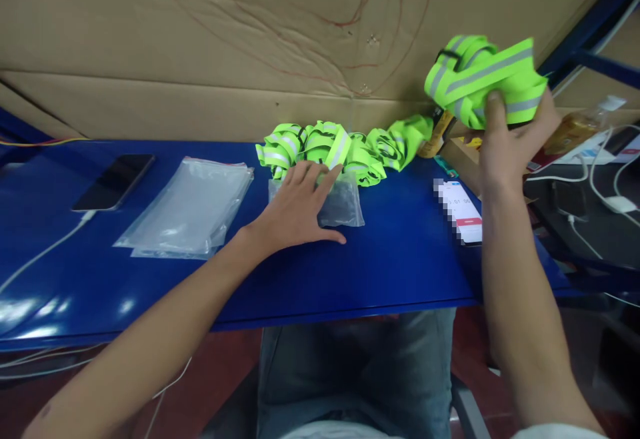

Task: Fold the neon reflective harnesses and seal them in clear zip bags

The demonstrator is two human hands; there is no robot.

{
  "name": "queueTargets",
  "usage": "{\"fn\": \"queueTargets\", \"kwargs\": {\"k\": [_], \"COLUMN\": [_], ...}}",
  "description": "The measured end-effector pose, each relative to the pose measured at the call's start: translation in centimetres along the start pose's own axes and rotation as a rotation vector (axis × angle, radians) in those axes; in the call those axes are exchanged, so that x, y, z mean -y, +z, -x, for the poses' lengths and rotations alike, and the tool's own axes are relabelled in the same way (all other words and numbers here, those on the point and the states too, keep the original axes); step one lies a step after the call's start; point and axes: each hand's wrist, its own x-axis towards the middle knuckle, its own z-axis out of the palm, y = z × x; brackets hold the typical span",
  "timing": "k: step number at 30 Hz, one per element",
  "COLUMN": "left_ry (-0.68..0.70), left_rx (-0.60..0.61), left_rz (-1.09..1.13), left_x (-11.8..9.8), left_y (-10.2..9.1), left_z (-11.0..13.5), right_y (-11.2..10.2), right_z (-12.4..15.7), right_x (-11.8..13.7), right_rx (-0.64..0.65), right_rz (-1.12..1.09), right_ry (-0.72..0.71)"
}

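Observation:
Raised at the upper right, my right hand [510, 129] grips a folded bundle of neon-yellow reflective straps [485, 79] with grey stripes and a black buckle. My left hand [305, 209] lies spread, palm down, over a small clear plastic bag [345, 202] on the blue table. Just beyond its fingertips sits a row of similar rolled reflective strap bundles [323, 142]. A stack of clear zip bags [193, 206] lies left of my left hand. The underside of my left palm is hidden.
On the left a dark phone [115, 182] is plugged into a white cable. A lit phone [461, 212] lies beside my right forearm. Behind that arm are a cardboard box [460, 159], a bottle [580, 132] and cables. A cardboard panel [200, 46] with red wires backs the blue table [390, 266].

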Motion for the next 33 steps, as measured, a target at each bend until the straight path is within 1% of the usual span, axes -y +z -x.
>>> {"fn": "queueTargets", "kwargs": {"k": [1, 2, 3, 4, 5, 7, 8, 10, 12, 13, 14, 15, 17, 19, 21, 23, 25, 27, 29, 31, 33], "left_ry": [0.046, 0.092, 0.124, 0.131, 0.106, -0.005, -0.065, -0.151, -0.214, -0.258, -0.31, -0.363, -0.442, -0.47, -0.451, -0.419, -0.401, -0.398, -0.413, -0.445, -0.491], "left_rx": [-0.025, -0.062, -0.11, -0.167, -0.232, -0.357, -0.4, -0.436, -0.423, -0.417, -0.418, -0.422, -0.444, -0.485, -0.517, -0.494, -0.393, -0.269, -0.2, -0.216, -0.287], "left_rz": [0.055, 0.113, 0.17, 0.223, 0.277, 0.43, 0.538, 0.789, 1.021, 1.107, 1.168, 1.204, 1.209, 1.161, 1.127, 1.159, 1.255, 1.366, 1.436, 1.474, 1.515], "left_x": [0.2, 0.4, 0.4, 0.3, 0.0, -0.7, -1.1, -1.7, -2.0, -2.1, -2.1, -2.1, -2.0, -2.0, -2.0, -2.0, -2.0, -1.9, -1.9, -1.7, -1.3], "left_y": [-0.4, -0.9, -1.5, -2.2, -2.8, -3.8, -4.1, -4.1, -3.7, -3.4, -3.1, -2.9, -2.4, -2.0, -1.8, -1.9, -2.4, -3.0, -3.3, -3.1, -2.5], "left_z": [-0.1, -0.2, -0.4, -0.7, -1.2, -2.3, -2.9, -4.1, -4.8, -4.9, -4.9, -4.8, -4.5, -4.2, -4.0, -3.9, -3.7, -3.5, -3.4, -3.6, -4.0], "right_y": [0.3, 0.6, 0.9, 1.2, 1.5, 2.1, 2.5, 3.4, 4.1, 4.3, 4.3, 4.2, 3.7, 3.0, 2.5, 2.4, 2.5, 2.8, 3.0, 3.1, 3.0], "right_z": [0.2, 0.5, 0.9, 1.4, 2.0, 3.5, 4.3, 5.9, 7.2, 7.6, 7.8, 7.8, 7.5, 7.2, 7.1, 7.3, 7.6, 7.8, 8.0, 8.2, 8.4], "right_x": [0.9, 1.8, 2.8, 3.8, 4.7, 6.3, 7.0, 8.0, 8.6, 8.7, 8.8, 8.9, 9.1, 9.4, 10.0, 10.5, 10.7, 10.6, 10.2, 9.8, 9.5], "right_rx": [-0.122, -0.192, -0.203, -0.142, -0.018, 0.197, 0.291, 0.461, 0.593, 0.637, 0.652, 0.641, 0.567, 0.479, 0.481, 0.516, 0.522, 0.485, 0.442, 0.369, 0.265], "right_rz": [-0.114, -0.219, -0.314, -0.401, -0.472, -0.55, -0.571, -0.646, -0.706, -0.697, -0.655, -0.589, -0.448, -0.376, -0.375, -0.377, -0.346, -0.319, -0.318, -0.328, -0.341], "right_ry": [0.03, 0.068, 0.115, 0.164, 0.209, 0.28, 0.311, 0.368, 0.383, 0.364, 0.323, 0.265, 0.12, -0.045, -0.209, -0.319, -0.337, -0.327, -0.355, -0.396, -0.434]}}
